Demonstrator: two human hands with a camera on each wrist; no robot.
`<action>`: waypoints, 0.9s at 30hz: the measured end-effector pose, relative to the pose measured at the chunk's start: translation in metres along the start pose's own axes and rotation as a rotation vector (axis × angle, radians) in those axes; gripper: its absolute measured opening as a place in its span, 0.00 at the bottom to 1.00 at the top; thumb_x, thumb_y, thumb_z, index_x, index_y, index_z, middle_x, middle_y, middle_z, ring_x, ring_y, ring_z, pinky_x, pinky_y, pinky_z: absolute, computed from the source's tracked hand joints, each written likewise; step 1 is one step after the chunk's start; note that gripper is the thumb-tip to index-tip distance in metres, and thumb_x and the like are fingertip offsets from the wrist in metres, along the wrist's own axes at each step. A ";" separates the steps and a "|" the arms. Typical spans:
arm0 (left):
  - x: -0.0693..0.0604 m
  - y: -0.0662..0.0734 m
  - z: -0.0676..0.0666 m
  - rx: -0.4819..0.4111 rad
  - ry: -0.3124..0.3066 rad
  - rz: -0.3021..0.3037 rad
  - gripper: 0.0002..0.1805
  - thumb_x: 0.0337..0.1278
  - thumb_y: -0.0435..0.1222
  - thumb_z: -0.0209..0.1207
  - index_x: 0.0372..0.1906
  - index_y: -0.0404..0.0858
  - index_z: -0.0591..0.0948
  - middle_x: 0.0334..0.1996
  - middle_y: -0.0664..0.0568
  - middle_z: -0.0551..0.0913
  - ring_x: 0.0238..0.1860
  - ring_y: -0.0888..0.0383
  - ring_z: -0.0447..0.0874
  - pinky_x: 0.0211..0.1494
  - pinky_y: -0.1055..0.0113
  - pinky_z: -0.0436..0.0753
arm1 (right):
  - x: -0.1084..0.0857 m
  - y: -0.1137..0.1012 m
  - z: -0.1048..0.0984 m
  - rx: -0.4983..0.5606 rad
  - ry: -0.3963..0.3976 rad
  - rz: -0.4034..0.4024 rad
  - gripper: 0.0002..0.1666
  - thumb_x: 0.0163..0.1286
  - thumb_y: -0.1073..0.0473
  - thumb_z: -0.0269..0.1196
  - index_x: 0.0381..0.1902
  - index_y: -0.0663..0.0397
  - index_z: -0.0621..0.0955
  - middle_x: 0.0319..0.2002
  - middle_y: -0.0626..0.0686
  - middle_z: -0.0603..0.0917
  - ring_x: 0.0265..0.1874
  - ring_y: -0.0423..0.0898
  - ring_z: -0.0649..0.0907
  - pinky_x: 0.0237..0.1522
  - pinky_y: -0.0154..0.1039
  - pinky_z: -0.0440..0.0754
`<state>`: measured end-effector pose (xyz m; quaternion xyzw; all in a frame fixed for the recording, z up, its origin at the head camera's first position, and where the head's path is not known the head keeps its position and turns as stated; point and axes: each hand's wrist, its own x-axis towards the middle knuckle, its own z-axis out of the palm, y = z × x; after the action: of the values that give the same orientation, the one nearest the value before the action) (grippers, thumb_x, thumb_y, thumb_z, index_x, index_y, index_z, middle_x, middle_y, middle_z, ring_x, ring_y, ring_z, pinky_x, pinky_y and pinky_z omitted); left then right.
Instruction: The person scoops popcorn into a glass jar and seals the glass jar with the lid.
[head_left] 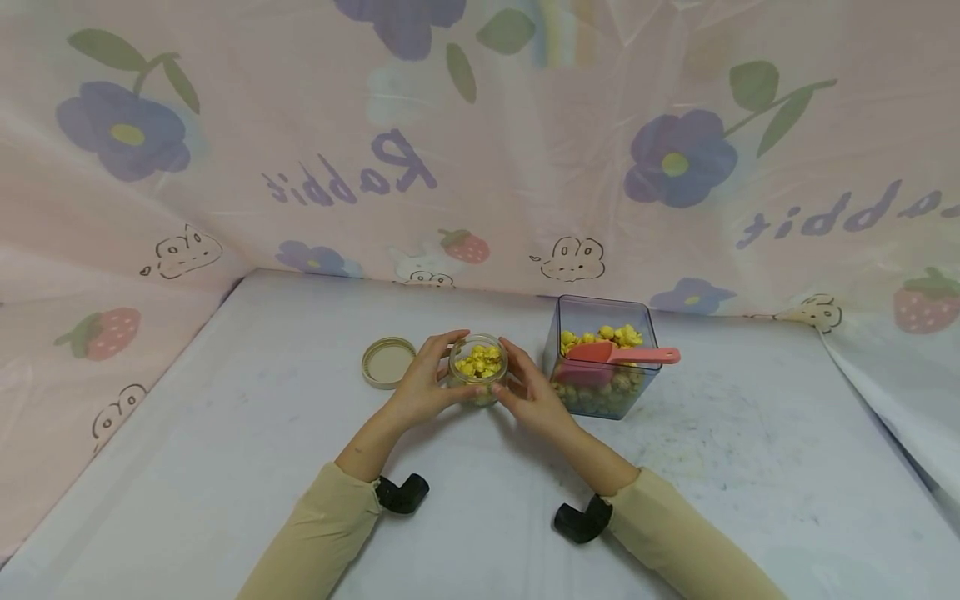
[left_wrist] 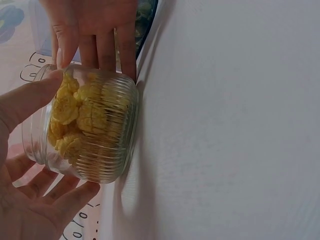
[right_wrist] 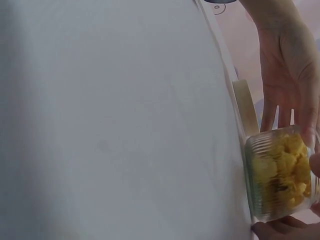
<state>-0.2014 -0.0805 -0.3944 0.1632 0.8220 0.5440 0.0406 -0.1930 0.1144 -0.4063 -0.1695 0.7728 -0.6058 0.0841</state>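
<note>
A small glass jar (head_left: pixel 465 385) with ribbed sides stands on the table between the two hands, its mouth uncovered. Yellow popcorn (head_left: pixel 480 361) fills part of it. My left hand (head_left: pixel 422 385) holds the jar from the left, thumb at the near side and fingers around the far side. From the right, my right hand (head_left: pixel 538 403) grips the same jar, its thumb close to the left thumb. The left wrist view shows the ribbed wall of the jar (left_wrist: pixel 112 135) with popcorn behind it. A round lid (head_left: pixel 387 364) lies just left of the left hand.
Right of the hands stands a clear, tapered bin (head_left: pixel 600 406) of yellow popcorn. A pink scoop (head_left: pixel 592 354) rests in it, handle jutting over the right rim. Behind the white table (head_left: pixel 247 433) hangs a printed curtain (head_left: pixel 510 167). Black wrist pieces (head_left: pixel 403 493) sit at both cuffs.
</note>
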 end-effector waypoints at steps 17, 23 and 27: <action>-0.001 0.000 -0.002 0.016 -0.024 -0.024 0.45 0.48 0.36 0.71 0.71 0.42 0.62 0.65 0.38 0.64 0.68 0.42 0.63 0.68 0.50 0.69 | 0.004 0.002 0.001 0.098 -0.008 0.135 0.39 0.69 0.69 0.55 0.74 0.53 0.55 0.74 0.67 0.51 0.74 0.61 0.50 0.73 0.55 0.49; -0.003 0.004 -0.008 0.067 -0.023 -0.031 0.44 0.48 0.37 0.71 0.71 0.41 0.63 0.66 0.39 0.65 0.67 0.41 0.65 0.67 0.49 0.70 | 0.004 0.002 0.002 0.082 -0.001 0.147 0.38 0.70 0.67 0.55 0.74 0.51 0.55 0.74 0.67 0.52 0.73 0.62 0.53 0.72 0.57 0.52; -0.004 0.005 -0.011 0.106 -0.013 -0.007 0.42 0.48 0.37 0.71 0.70 0.39 0.65 0.66 0.39 0.66 0.66 0.40 0.66 0.67 0.49 0.70 | 0.004 0.002 0.001 0.078 -0.008 0.138 0.38 0.70 0.67 0.55 0.74 0.52 0.55 0.73 0.67 0.53 0.73 0.63 0.54 0.72 0.57 0.53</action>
<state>-0.1989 -0.0901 -0.3858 0.1659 0.8501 0.4983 0.0389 -0.1967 0.1121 -0.4085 -0.1148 0.7580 -0.6277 0.1353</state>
